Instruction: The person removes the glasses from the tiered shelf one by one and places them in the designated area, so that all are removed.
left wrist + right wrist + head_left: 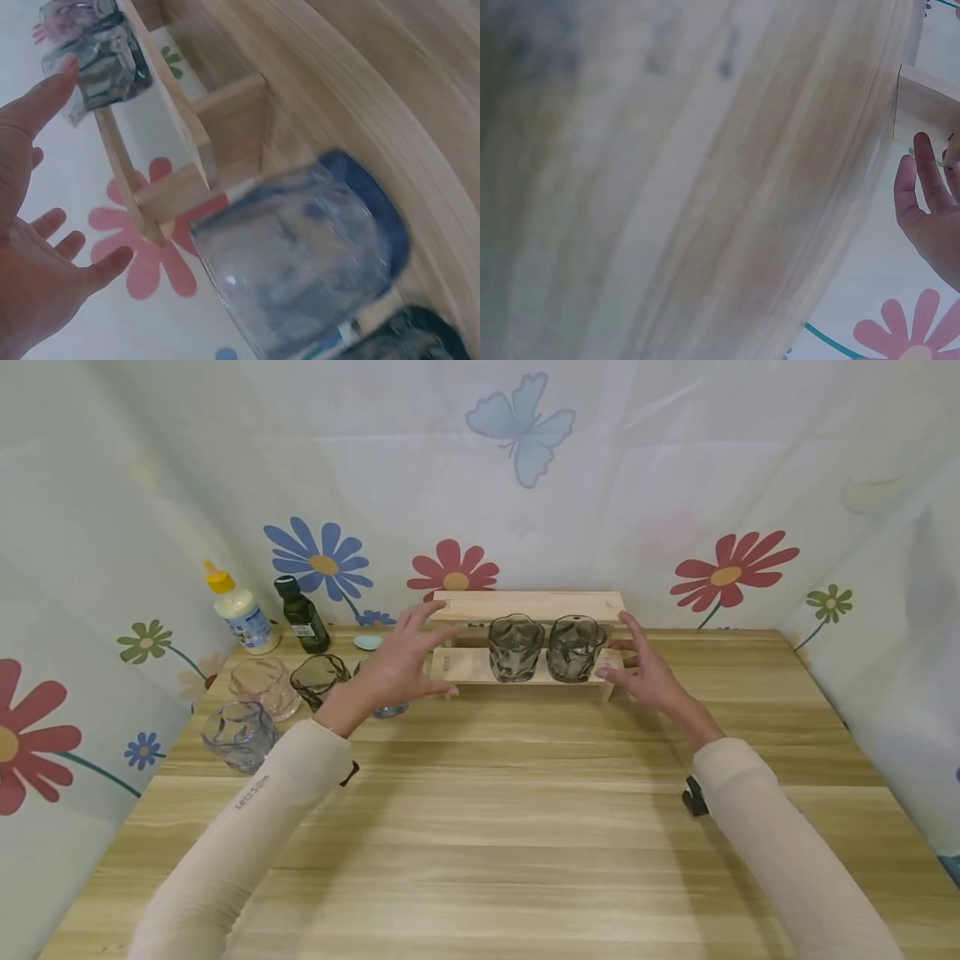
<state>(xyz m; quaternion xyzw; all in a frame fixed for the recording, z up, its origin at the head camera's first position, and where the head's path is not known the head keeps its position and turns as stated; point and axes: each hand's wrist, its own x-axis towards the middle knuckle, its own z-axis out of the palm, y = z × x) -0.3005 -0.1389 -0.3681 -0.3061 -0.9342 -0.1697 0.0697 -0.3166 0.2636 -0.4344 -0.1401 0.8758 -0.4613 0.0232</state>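
A two-tier wooden rack [525,605] stands against the back curtain. On its lower tier sit two grey wavy glasses [516,647] [576,648], side by side and upright. My left hand [399,660] is at the rack's left end, thumb and fingers spread, holding nothing; in the left wrist view my left hand [45,247] has its fingers apart. At the right end is my right hand [651,672], its fingers extended around that end; whether they touch the wood I cannot tell. A bluish glass [390,706] stands partly behind my left hand.
To the left stand a pink glass [264,687], a clear bluish glass [240,737] and a dark green glass [318,678]. Behind them are a white bottle with a yellow cap [243,614], a dark green bottle [302,617] and a small pale-blue object [367,642]. Wooden tabletop [525,827] extends in front.
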